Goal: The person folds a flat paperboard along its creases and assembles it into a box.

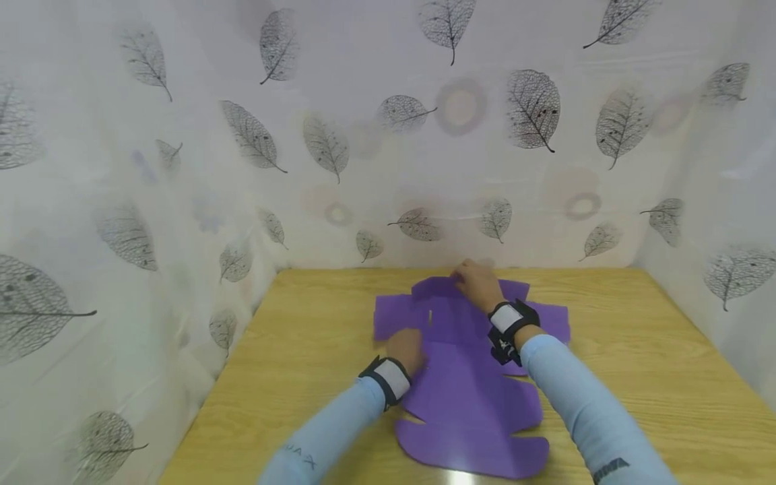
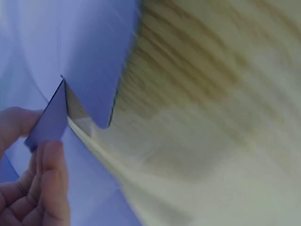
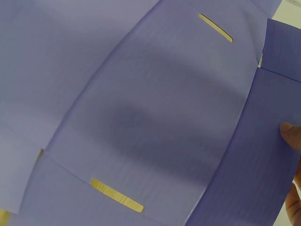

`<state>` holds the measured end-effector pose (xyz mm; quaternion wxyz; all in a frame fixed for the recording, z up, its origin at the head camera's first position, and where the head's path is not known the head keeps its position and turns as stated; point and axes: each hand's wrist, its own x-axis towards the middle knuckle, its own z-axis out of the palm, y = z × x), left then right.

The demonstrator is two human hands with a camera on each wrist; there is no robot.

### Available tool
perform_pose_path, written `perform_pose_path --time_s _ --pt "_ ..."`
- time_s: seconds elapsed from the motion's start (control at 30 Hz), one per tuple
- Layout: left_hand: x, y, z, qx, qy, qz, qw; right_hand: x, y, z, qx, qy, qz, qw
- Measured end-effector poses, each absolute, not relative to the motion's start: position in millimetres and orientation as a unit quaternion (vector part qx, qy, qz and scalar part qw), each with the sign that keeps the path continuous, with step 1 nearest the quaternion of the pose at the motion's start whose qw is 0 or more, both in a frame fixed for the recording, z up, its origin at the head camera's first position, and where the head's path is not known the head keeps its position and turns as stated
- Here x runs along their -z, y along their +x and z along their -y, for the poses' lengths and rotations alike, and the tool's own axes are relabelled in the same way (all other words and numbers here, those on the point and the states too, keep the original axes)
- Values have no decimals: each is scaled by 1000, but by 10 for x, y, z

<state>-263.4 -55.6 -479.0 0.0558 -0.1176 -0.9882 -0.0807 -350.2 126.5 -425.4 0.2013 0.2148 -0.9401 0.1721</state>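
Observation:
A purple cardboard box blank [image 1: 463,397], unfolded and creased, lies on the wooden table. My left hand [image 1: 405,349] is at its left side. Seen from the left wrist, thumb and fingers pinch a small flap [image 2: 49,120] that is bent up from the sheet, beside a cut edge. At the far end, my right hand [image 1: 479,285] grips the far panel [image 3: 249,141], which tilts up along its crease. The right wrist view shows the thumb on the panel's face and the fingers behind it. Two narrow slots pierce the neighbouring panel [image 3: 150,108].
The wooden table [image 1: 315,323] spreads out on both sides of the cardboard. A pale curtain [image 1: 376,162] with a leaf print hangs behind the table and along its left and right sides. Side flaps [image 1: 523,404] of the cardboard stick out at the right.

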Motion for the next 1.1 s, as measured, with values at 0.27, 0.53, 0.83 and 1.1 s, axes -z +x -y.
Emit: perform_pose_path --time_s 0.27,0.53,0.83,1.1 --pt "4825 -2708 428 80 -171 981 37 4269 -3488 -1288 -177 210 941 198" --pt "4817 -2795 658 244 -173 952 -62 4286 -3436 -1397 -183 219 933 218" --pt "4858 -2661 543 236 -147 960 37 4300 -3263 -1392 -201 280 907 242" --pt "4871 -2684 450 184 -163 964 97 4322 -2861 -1407 -235 310 872 298"
